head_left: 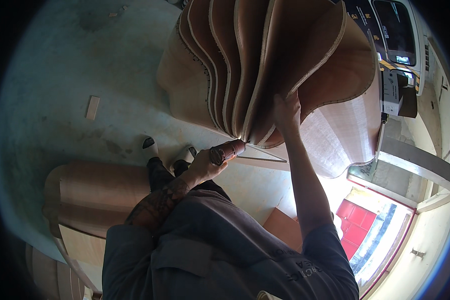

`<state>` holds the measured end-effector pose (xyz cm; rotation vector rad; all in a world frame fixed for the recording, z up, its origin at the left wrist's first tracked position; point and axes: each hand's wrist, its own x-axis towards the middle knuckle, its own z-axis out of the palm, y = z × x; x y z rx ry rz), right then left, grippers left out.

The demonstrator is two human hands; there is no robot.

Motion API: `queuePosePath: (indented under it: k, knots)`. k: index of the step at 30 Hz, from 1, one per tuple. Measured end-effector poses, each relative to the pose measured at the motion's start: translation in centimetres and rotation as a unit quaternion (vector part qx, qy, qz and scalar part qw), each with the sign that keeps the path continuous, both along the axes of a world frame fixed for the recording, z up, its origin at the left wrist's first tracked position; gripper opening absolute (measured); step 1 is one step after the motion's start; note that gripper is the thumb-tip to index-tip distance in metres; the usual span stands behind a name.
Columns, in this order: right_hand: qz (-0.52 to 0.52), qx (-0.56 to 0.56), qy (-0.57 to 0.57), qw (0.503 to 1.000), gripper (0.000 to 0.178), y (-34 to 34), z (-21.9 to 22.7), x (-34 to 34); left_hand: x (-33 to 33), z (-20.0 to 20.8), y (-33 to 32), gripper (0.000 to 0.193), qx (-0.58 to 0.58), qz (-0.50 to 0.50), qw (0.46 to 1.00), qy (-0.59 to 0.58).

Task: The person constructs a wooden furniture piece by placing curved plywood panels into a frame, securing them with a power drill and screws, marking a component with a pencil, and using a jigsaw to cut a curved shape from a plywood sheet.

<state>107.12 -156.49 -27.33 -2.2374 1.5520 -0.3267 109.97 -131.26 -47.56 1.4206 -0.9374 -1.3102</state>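
Note:
My left hand (204, 168) is closed around a dark red power drill (227, 152), whose front end points at the lower edge of a large wavy plywood structure (192, 80). A bright spot of light shows where the drill's tip meets or nearly meets the wood; the bit itself cannot be made out. Several curved panels fan out upward from that spot. With my right hand (288, 112) I grip the edge of one curved plywood panel (321, 55), just right of the drill. Some fingers are hidden behind that panel's edge.
A small wood offcut (92, 107) lies on the concrete floor (60, 130). Behind me at left stands another curved wooden piece (105, 187). At right are an open box (397, 95), a white vehicle or machine (419, 40) and a doorway with a red door (355, 225).

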Motion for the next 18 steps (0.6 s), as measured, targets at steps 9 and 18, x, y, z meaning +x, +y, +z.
queuePosePath:
  k: [9, 18]
  knots:
    - [0.012, 0.002, -0.006, 1.0, 0.051, -0.2, -0.4, -0.5, 0.3, -0.3, -0.1, 0.032, 0.007, -0.02, 1.0, -0.006]
    - [0.032, -0.015, -0.019, 0.999, 0.049, -0.3, -0.2, -0.7, -0.8, -1.7, -0.3, 0.037, -0.056, -0.005, 0.998, 0.04]
